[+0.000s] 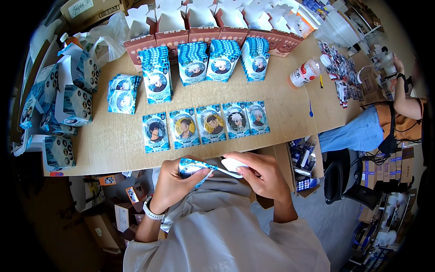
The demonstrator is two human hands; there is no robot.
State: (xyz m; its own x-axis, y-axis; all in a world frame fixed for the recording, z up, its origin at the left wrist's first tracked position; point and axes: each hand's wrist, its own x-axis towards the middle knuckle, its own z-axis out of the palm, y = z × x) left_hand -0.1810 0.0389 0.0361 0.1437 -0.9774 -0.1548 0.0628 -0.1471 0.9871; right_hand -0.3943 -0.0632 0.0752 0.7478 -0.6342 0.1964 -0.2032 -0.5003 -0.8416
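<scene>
At the table's front edge, my left hand (171,183) pinches a small blue picture packet (190,167) between thumb and fingers. Close by on the right, my right hand (268,176) grips a white rounded piece (232,163) with a narrow strip reaching toward the packet's edge; its exact kind is unclear. Beyond my hands lies a row of similar flat blue packets (211,123), each with a cartoon figure in a circle. Farther back, fanned stacks of packets (221,65) lie in front of open cartons, and a smaller pile (123,94) sits at the left.
Open reddish-brown cartons (201,35) line the back. Blue printed boxes (74,102) crowd the left edge. At the right are a drink bottle (302,76), a small blue tool (311,109) and packet piles (342,72). Another person (362,129) is at far right.
</scene>
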